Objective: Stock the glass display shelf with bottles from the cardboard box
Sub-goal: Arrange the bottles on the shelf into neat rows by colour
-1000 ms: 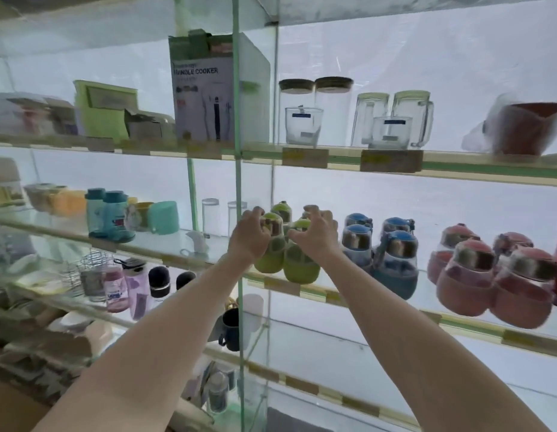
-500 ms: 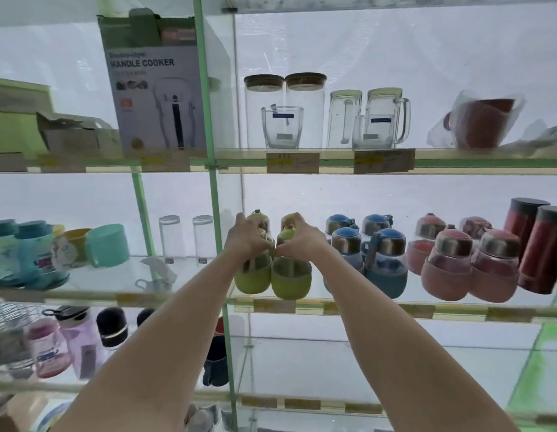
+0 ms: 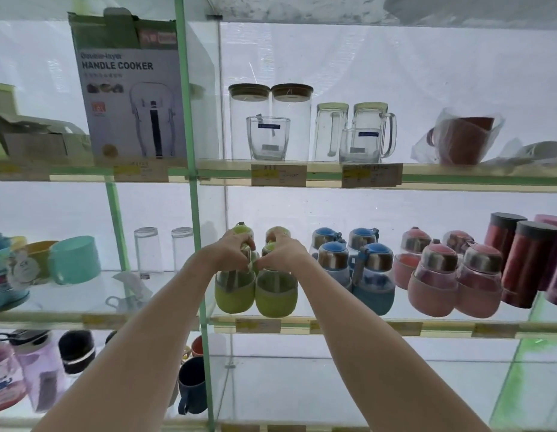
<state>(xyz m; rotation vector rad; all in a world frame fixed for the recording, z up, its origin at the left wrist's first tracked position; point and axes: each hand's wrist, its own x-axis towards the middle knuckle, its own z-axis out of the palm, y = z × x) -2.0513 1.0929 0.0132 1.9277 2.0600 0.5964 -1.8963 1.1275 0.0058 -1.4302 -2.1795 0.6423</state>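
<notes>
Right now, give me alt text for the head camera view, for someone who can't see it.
Two hands, left hand and right hand, grip the tops of two front green bottles on a glass display shelf. Blue bottles and pink bottles stand to their right; glass jars sit on the shelf above.

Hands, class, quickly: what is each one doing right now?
Left hand: grips the top of the front-left green bottle.
Right hand: grips the top of the front-right green bottle.

both arms out, hands (image 3: 261, 254) curled, touching
</notes>
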